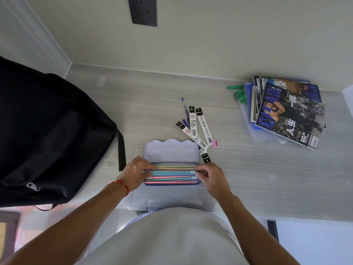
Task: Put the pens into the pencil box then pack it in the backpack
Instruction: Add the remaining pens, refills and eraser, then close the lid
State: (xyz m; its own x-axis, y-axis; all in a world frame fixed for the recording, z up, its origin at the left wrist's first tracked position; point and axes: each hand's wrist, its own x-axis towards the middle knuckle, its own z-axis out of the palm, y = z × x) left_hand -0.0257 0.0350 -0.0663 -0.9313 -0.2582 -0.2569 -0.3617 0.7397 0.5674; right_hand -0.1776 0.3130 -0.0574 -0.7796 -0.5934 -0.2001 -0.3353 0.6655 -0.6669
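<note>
An open lilac pencil box [172,151] lies on the desk in front of me, its scalloped lid flat toward the wall. Several pastel pens [172,175] in yellow, blue and pink lie side by side in its tray. My left hand [134,173] pinches the pens' left ends. At the pens' right ends my right hand [211,175] grips their tips with the fingertips. A black backpack [47,134] stands at the left of the desk, zipped as far as I can see.
Packaged pen refills [198,127] and loose blue refills lie just behind the box, with a small pink sharpener [215,144]. A stack of magazines [286,111] and green markers [237,93] sit at the back right. A wall socket [143,11] is above.
</note>
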